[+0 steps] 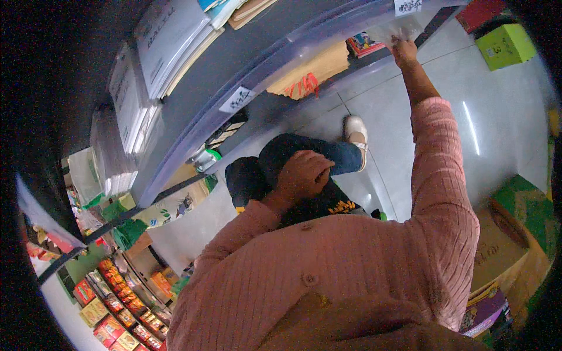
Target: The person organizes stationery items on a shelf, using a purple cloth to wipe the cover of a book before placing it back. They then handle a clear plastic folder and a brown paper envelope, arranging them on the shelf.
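Note:
My right hand (405, 51) reaches out to the lower shelf at the top of the view. Its fingers pinch a clear plastic packet (397, 31), whose contents I cannot make out. Just left of it lies a red booklet with a colourful cover (363, 44). My left hand (305, 174) rests over my bent knee, fingers curved and close together, its palm hidden. Farther along the same shelf are brown kraft paper envelopes (314, 68) with red strings (304, 85).
White-wrapped paper stacks (173, 48) stand on the upper shelf, whose clear edge strip (193, 131) holds handwritten labels (237, 100). A green box (506, 47) sits on the tiled floor (386, 101). Cardboard boxes (496, 250) stand at my right, packaged goods (118, 281) at lower left.

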The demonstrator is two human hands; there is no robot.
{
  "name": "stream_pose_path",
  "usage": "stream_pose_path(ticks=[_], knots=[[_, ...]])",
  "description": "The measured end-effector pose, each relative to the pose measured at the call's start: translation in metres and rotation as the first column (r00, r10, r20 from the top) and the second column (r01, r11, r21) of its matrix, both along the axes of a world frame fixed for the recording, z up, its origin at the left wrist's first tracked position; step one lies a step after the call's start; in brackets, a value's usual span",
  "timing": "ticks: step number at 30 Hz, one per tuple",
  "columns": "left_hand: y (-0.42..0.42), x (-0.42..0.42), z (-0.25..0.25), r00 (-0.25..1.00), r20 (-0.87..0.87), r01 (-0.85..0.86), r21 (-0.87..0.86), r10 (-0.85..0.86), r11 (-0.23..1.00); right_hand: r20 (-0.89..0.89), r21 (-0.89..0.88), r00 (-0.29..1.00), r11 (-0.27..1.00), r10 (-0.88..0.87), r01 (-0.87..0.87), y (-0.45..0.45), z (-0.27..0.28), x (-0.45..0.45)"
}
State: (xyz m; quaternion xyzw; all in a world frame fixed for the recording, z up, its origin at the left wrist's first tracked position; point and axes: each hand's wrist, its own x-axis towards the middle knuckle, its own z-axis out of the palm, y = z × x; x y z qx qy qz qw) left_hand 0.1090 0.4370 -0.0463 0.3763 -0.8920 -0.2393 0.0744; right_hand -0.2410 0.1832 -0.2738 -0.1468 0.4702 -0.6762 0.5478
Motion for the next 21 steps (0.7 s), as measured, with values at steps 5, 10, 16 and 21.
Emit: stream_pose_path(ticks=[5, 10, 16, 21], knots=[[-0.004, 0.002, -0.012, 1.0, 0.004, 0.003, 0.114, -0.004, 0.993, -0.192, 0.041, 0.981, 0.999, -0.001, 0.009, -0.041, -0.029, 0.022], [-0.024, -0.01, 0.012, 0.991, -0.129, 0.034, 0.086, -0.023, 0.996, -0.295, 0.17, 0.955, 0.981, -0.04, 0.094, -0.051, -0.102, 0.031], [-0.017, -0.009, -0.005, 0.999, -0.038, 0.038, 0.113, -0.034, 0.993, -0.753, 0.143, 0.657, 0.977, 0.003, 0.159, -0.065, -0.161, 0.033], [-0.027, -0.01, 0.005, 0.989, -0.122, 0.088, 0.079, -0.078, 0.993, -0.773, 0.354, 0.621, 0.9, 0.13, 0.253, -0.084, -0.202, 0.002]])
